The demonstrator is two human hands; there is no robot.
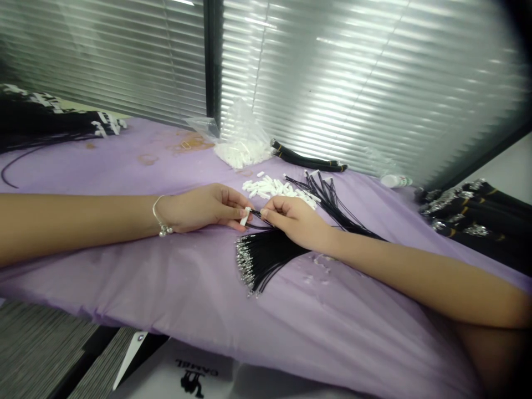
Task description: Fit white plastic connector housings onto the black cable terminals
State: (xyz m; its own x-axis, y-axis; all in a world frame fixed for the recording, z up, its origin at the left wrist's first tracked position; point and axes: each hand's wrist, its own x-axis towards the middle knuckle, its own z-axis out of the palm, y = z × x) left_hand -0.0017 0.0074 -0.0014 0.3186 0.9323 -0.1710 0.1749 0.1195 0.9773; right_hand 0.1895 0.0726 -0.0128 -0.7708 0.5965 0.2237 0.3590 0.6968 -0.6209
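Between the thumb and fingers of my left hand [211,206] is a small white plastic connector [245,216], held upright. Close on its right, my right hand [297,220] pinches thin black cords [256,214] whose ends reach the connector; whether they sit inside it I cannot tell. Below my right hand lies a fanned bundle of black cords [272,252] with silvery metal tips. Just behind both hands is a loose pile of white plastic pieces [270,187]. More black cords [332,205] stretch out behind my right wrist, some with white ends.
A clear plastic bag [243,147] of white pieces stands at the back by the blinds. Beside it lies a tied black cord bundle [307,159]. Black cords with white ends [50,119] are heaped far left, and metal-tipped bundles [477,213] far right. A purple cloth [178,282] covers the table.
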